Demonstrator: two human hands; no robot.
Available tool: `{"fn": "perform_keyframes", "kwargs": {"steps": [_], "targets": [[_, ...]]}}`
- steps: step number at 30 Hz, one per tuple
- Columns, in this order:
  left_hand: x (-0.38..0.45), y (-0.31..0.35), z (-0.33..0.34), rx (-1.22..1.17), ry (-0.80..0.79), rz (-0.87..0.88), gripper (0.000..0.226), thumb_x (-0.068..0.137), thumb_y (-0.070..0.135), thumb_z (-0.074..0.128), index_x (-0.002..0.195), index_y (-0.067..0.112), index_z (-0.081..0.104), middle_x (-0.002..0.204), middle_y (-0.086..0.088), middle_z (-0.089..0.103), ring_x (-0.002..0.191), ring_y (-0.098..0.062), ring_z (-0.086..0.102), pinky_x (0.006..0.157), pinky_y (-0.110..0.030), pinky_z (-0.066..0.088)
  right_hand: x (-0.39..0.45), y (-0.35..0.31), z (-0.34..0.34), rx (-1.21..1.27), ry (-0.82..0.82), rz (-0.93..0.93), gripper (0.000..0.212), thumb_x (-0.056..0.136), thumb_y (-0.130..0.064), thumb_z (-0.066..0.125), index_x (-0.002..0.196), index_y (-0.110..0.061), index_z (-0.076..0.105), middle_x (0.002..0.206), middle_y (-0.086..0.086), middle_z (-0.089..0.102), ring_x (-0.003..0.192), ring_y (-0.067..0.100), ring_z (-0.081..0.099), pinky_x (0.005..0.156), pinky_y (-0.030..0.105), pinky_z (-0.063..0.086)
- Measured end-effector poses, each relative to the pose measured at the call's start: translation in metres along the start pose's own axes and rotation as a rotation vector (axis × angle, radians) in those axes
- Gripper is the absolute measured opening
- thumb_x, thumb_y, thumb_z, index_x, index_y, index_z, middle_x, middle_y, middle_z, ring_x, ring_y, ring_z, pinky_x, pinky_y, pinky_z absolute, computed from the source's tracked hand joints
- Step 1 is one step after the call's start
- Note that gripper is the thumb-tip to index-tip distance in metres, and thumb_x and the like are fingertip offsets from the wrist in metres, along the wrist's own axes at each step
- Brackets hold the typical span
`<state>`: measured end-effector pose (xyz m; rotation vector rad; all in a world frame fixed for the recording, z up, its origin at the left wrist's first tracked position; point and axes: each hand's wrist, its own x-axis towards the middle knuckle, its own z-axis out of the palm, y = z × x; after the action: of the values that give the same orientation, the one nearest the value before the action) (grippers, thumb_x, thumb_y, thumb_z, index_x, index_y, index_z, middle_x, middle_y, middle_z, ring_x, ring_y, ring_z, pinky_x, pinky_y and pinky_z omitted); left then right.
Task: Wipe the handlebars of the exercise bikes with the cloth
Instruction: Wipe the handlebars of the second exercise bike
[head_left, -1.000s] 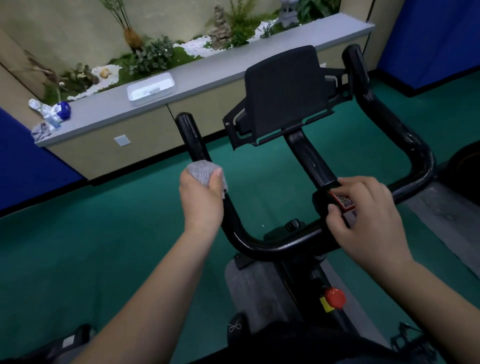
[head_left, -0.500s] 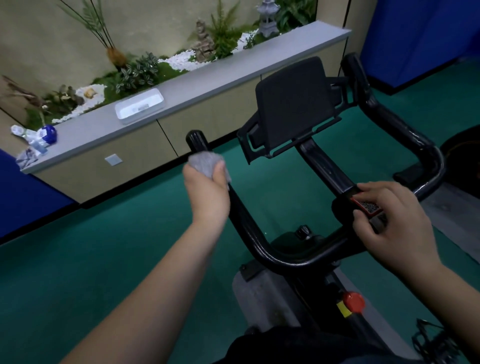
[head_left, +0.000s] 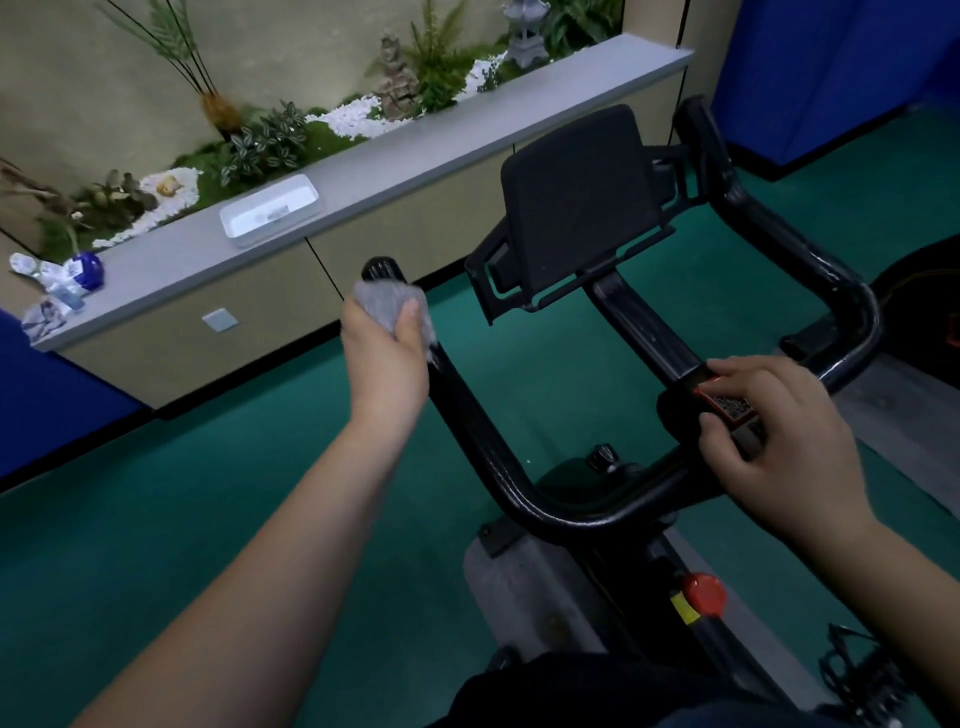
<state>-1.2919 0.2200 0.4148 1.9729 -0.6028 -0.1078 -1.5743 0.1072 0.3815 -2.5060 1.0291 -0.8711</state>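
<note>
A black exercise bike handlebar (head_left: 498, 467) curves in a U shape in front of me. My left hand (head_left: 384, 358) grips a grey cloth (head_left: 387, 301) wrapped round the left bar, just below its end cap. My right hand (head_left: 774, 436) holds the middle of the handlebar, where a red-edged label (head_left: 727, 405) sits at the foot of the stem. A black tablet holder (head_left: 576, 202) stands above the stem. The right bar (head_left: 789, 249) rises bare.
A grey ledge (head_left: 415, 171) with a white tray (head_left: 270, 213) and a blue-capped bottle (head_left: 78, 270) runs along the wall, plants behind it. Green floor lies all around. A red knob (head_left: 704, 595) sits on the frame below. A pedal (head_left: 857, 675) shows at bottom right.
My left hand has slid the cloth up the left bar, from its middle to near the end cap. My right hand has stayed at the centre of the handlebar.
</note>
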Motion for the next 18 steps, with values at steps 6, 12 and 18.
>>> {"fn": "perform_keyframes", "kwargs": {"steps": [6, 12, 18], "targets": [[-0.035, -0.035, -0.04, 0.256, -0.369, -0.022, 0.031, 0.083, 0.052, 0.051, 0.095, 0.026, 0.06, 0.092, -0.013, 0.061, 0.086, -0.027, 0.06, 0.074, -0.032, 0.051, 0.001, 0.001, 0.0, 0.006, 0.002, 0.004, 0.026, 0.077, -0.028, 0.053, 0.093, -0.012, 0.065, 0.109, 0.002, 0.064, 0.105, 0.022, 0.055, 0.082, 0.017, 0.031], [-0.012, 0.03, -0.063, 0.416, -0.107, 0.35, 0.067, 0.079, 0.029, 0.071, 0.137, 0.021, 0.039, 0.118, 0.007, 0.038, 0.109, -0.008, 0.038, 0.097, -0.025, 0.03, 0.001, 0.002, 0.0, 0.003, -0.002, 0.001, 0.027, 0.077, -0.03, 0.052, 0.093, -0.012, 0.066, 0.109, 0.002, 0.064, 0.104, 0.023, 0.056, 0.083, 0.017, 0.031], [0.036, 0.029, -0.055, 0.914, -0.29, 0.805, 0.049, 0.077, 0.018, 0.07, 0.124, 0.017, 0.056, 0.128, -0.006, 0.055, 0.122, -0.032, 0.043, 0.105, -0.047, 0.03, 0.0, 0.003, 0.0, 0.022, 0.021, -0.012, 0.027, 0.078, -0.029, 0.052, 0.092, -0.011, 0.066, 0.108, 0.003, 0.064, 0.103, 0.022, 0.056, 0.084, 0.015, 0.031]]}}
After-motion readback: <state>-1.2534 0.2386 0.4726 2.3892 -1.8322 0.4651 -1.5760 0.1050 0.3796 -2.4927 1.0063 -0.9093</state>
